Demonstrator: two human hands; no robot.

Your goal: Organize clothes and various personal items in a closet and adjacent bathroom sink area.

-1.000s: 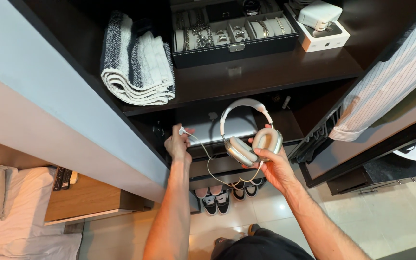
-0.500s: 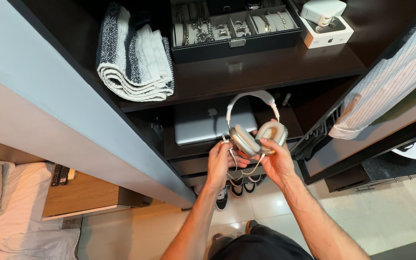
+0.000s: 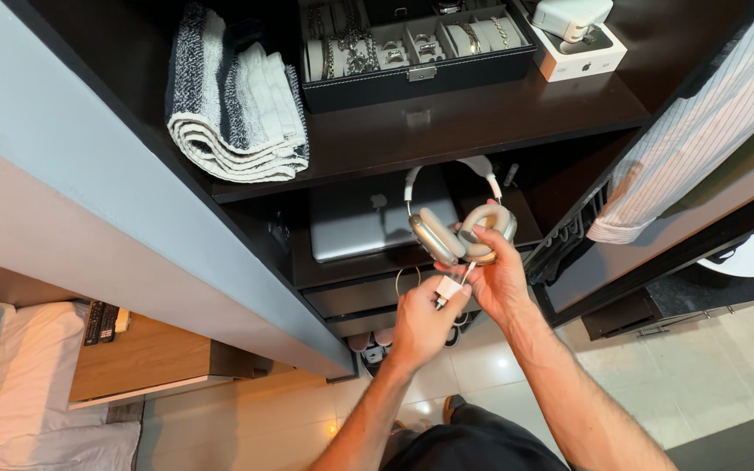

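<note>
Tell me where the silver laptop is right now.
In the head view the silver laptop lies flat on the dark lower shelf, just left of and behind the headphones held by the right hand, below the folded towels.

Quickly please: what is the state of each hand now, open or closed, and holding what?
Left hand: closed on the small white plug of the cable.
Right hand: closed on the headphones, at the ear cups.
</note>
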